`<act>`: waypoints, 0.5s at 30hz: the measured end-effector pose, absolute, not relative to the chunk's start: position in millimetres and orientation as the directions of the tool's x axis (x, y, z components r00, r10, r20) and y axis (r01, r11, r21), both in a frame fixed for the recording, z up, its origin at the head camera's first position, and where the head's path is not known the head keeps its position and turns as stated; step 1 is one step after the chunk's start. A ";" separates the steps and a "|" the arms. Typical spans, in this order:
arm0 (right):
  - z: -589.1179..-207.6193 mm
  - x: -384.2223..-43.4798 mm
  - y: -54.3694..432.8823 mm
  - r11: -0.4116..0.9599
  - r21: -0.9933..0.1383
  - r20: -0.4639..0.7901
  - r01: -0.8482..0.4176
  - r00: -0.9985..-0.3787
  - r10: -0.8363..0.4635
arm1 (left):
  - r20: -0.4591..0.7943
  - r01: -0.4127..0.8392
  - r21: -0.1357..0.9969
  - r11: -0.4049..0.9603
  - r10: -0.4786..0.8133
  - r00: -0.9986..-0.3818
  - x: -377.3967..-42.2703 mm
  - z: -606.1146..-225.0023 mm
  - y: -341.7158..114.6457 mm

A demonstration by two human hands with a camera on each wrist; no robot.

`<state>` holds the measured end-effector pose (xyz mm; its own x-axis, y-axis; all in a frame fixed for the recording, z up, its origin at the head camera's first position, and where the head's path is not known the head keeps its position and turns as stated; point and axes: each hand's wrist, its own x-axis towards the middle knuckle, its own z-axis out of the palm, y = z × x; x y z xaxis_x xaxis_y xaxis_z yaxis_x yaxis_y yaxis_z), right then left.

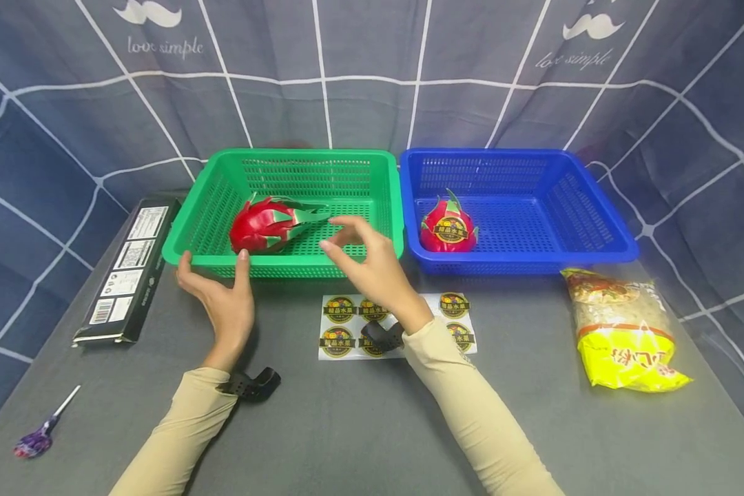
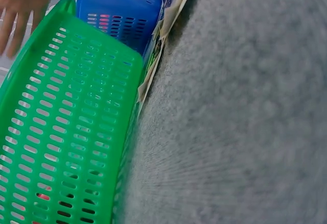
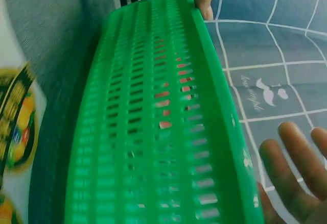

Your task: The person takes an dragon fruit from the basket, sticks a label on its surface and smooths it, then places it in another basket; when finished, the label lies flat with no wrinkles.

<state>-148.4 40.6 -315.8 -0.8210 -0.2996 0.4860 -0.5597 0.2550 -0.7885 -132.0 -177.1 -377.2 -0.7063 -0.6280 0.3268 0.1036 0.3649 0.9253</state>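
Observation:
A red dragon fruit [image 1: 263, 226] with green leaf tips lies in the green basket [image 1: 381, 180]; no sticker shows on its visible side. My left hand [image 1: 223, 306] is at the basket's front rim, thumb and forefinger spread apart, the thumb tip at the rim. Above the basket's right part hovers my right hand [image 1: 372, 265], thumb and forefinger apart beside the leaf tips, with nothing visible between them. Another dragon fruit [image 1: 437, 242] sits in the blue basket [image 1: 595, 207], bearing a round black-and-gold sticker [image 1: 450, 230]. A sheet of such stickers [image 1: 362, 353] lies partly under my right wrist.
Left of the green basket lies a long black box [image 1: 130, 275] with white labels. A lollipop [image 1: 37, 437] is at the near left. At the right, a yellow-and-clear food bag [image 1: 623, 334] lies before the blue basket. A grey checked curtain [image 1: 372, 114] hangs behind.

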 end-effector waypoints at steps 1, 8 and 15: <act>-315.7 -151.4 36.2 0.257 -0.804 0.460 -0.536 -0.835 -0.302 | 0.331 0.113 0.924 0.365 -0.619 -0.712 -130.2 -374.2 -176.4; -312.7 -169.6 7.5 0.259 -0.851 0.365 -0.456 -0.869 -0.333 | 0.332 0.166 0.934 0.316 -0.598 -0.730 -115.4 -348.3 -161.1; -306.6 -189.7 -16.2 0.337 -0.882 0.198 -0.330 -0.908 -0.369 | 0.346 0.159 0.925 0.346 -0.592 -0.728 -117.2 -351.7 -163.3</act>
<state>-189.7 -16.2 -306.6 -0.9082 -0.3686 0.1984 -0.3295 0.3373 -0.8818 -117.2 -163.3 -351.7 -0.7281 -0.5916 0.3462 0.1588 0.3457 0.9248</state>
